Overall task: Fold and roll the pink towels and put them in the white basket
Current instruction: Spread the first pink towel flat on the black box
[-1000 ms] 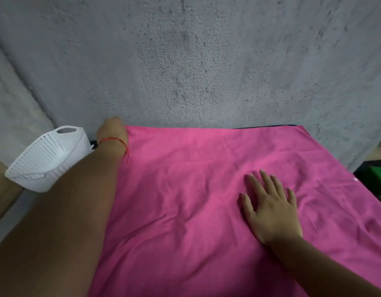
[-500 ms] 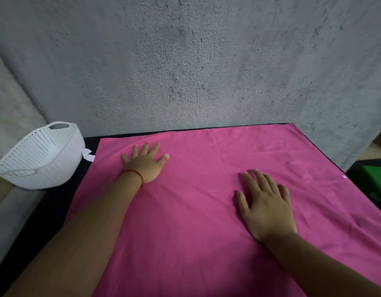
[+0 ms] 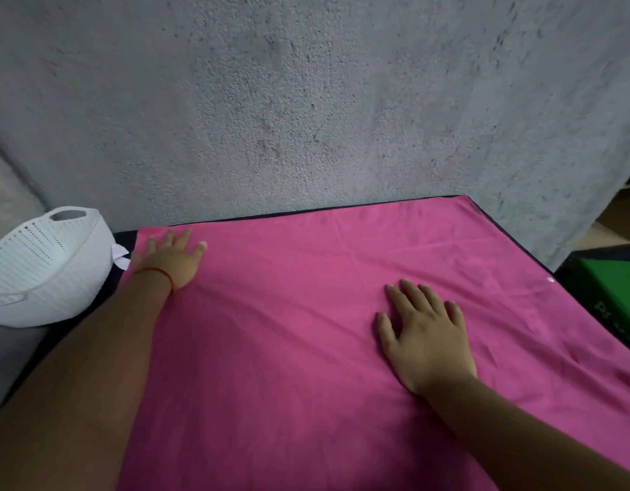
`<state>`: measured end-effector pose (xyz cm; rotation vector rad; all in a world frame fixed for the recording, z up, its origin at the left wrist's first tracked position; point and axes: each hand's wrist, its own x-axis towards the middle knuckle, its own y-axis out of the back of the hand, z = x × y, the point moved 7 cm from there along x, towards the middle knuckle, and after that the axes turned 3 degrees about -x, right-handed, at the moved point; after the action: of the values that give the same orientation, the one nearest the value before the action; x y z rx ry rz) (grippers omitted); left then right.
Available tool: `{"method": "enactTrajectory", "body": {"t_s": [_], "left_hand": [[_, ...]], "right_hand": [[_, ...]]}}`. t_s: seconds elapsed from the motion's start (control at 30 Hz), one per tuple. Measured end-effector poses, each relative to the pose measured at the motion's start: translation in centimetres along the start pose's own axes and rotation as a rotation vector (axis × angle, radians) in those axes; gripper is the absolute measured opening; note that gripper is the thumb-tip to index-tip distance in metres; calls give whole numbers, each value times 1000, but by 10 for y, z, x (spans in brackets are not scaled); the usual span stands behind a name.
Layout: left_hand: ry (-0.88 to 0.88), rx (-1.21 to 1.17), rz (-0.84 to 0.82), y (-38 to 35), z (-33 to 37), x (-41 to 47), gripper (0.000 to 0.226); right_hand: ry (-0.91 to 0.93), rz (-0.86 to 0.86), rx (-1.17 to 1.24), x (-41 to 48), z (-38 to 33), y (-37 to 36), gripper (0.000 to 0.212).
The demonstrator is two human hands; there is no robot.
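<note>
A large pink towel (image 3: 306,313) lies spread flat over a dark table, with soft creases near its far edge. My left hand (image 3: 171,258) rests flat with fingers spread on the towel's far left corner; a red thread circles its wrist. Flat on the towel right of centre lies my right hand (image 3: 425,331), fingers straight. The white perforated basket (image 3: 41,267) stands at the left, just off the towel, and nothing shows inside it.
A rough grey wall (image 3: 306,101) rises directly behind the table. A green and black box (image 3: 614,288) sits beyond the table's right edge. A small white tag (image 3: 119,255) lies between basket and towel.
My left hand left the towel's far left corner, lay flat further in, and has now slid back left toward that corner. The towel looks smoother. My right hand has stayed put.
</note>
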<state>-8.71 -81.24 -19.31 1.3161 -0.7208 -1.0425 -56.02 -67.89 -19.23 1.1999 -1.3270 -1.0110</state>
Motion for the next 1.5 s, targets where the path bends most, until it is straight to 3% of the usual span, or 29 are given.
{"method": "enactTrajectory", "body": {"t_s": [0.13, 0.27, 0.5, 0.7, 0.87, 1.03, 1.13, 1.23, 1.37, 1.5], "left_hand": [[-51, -36, 163, 11, 41, -46, 65], [-151, -62, 29, -34, 76, -160, 79], [44, -29, 71, -39, -19, -217, 83], [-28, -40, 78, -33, -46, -225, 82], [-75, 2, 47, -30, -57, -212, 82], [60, -72, 52, -21, -36, -266, 73], [-60, -64, 72, -43, -21, -334, 73], [-74, -8, 111, -53, -53, -371, 80], [56, -61, 162, -50, -118, -394, 76], [116, -124, 209, -47, -152, -432, 71]], "right_hand": [[-3, -13, 2, 0, -1, 0, 74], [-4, -45, 4, 2, 0, -2, 77], [14, -128, -1, 8, -1, 0, 73], [121, -227, -18, -36, 2, 7, 79], [155, -239, -97, -82, 48, 24, 89], [18, -122, -60, -120, 127, 58, 80], [-104, -66, 32, -143, 174, 66, 80], [-142, -7, 95, -164, 211, 74, 75], [-297, 96, 178, -187, 258, 88, 47], [-456, 19, 242, -211, 287, 89, 56]]}}
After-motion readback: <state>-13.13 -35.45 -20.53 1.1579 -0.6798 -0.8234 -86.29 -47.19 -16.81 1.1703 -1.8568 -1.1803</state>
